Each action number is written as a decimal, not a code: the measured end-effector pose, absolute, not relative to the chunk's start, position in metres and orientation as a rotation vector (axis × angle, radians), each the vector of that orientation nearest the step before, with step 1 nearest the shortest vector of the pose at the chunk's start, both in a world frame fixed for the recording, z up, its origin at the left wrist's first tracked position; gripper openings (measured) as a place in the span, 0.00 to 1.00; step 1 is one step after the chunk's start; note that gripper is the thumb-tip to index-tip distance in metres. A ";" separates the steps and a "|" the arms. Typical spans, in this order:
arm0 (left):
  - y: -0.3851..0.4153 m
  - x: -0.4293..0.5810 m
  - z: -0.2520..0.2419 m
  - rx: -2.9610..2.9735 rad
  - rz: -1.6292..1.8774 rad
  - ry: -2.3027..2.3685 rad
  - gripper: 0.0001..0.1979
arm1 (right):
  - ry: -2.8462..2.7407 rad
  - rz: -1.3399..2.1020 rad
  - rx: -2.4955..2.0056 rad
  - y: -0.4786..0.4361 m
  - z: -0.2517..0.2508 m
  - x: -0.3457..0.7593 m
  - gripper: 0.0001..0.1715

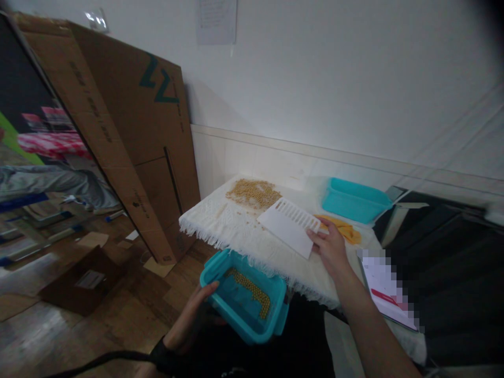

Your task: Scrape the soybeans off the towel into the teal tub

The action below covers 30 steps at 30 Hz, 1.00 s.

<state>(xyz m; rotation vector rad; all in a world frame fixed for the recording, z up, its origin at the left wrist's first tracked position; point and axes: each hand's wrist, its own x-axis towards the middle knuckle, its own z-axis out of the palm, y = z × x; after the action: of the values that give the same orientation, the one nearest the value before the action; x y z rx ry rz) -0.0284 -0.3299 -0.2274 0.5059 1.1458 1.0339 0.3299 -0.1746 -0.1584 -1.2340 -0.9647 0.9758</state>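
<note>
My left hand point(192, 315) grips the near left corner of a teal plastic container point(246, 299), held tilted below the table's front edge; a row of small yellow beans lies inside it. My right hand point(331, 247) pinches the lower right corner of a white flat comb-like scraper point(289, 226) that rests on the white fringed cloth point(236, 226) covering the table. A pile of the same yellow beans point(253, 192) lies on the cloth beyond the scraper.
A second teal container point(354, 199) stands at the table's back right, with a yellow cloth point(344, 229) in front of it. Papers point(388, 291) lie at my right. A large cardboard sheet point(129, 136) leans against the wall on the left; small boxes sit on the wooden floor.
</note>
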 end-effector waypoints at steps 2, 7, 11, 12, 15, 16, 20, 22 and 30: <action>-0.328 -0.029 -0.228 0.486 1.019 1.158 0.46 | -0.951 0.892 -1.250 -0.170 -0.163 0.331 0.52; -0.327 -0.030 -0.228 0.468 1.019 1.174 0.48 | -1.012 0.817 -1.278 -0.164 -0.173 0.333 0.52; -0.330 -0.027 -0.225 0.499 1.037 1.164 0.45 | -1.065 0.844 -1.297 -0.161 -0.175 0.332 0.53; -0.331 -0.027 -0.223 0.496 1.040 1.161 0.44 | -1.069 0.856 -1.296 -0.160 -0.175 0.332 0.53; -0.331 -0.025 -0.221 0.491 1.029 1.164 0.41 | -1.065 0.868 -1.293 -0.158 -0.174 0.331 0.53; -0.331 -0.025 -0.221 0.496 1.021 1.168 0.41 | -1.061 0.870 -1.294 -0.158 -0.174 0.331 0.53; -0.330 -0.027 -0.224 0.521 1.015 1.178 0.46 | -1.053 0.908 -1.294 -0.158 -0.171 0.330 0.50; -0.330 -0.028 -0.224 0.533 1.010 1.180 0.46 | -1.052 0.927 -1.285 -0.158 -0.171 0.330 0.49; -0.328 -0.030 -0.217 0.531 1.051 1.155 0.48 | -1.037 0.947 -1.292 -0.154 -0.172 0.329 0.47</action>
<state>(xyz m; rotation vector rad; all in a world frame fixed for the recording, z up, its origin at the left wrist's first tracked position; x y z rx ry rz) -0.0301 -0.3284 -0.2174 0.5313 1.1546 1.0513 0.3288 -0.1536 -0.1717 -1.2917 -1.0370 0.9469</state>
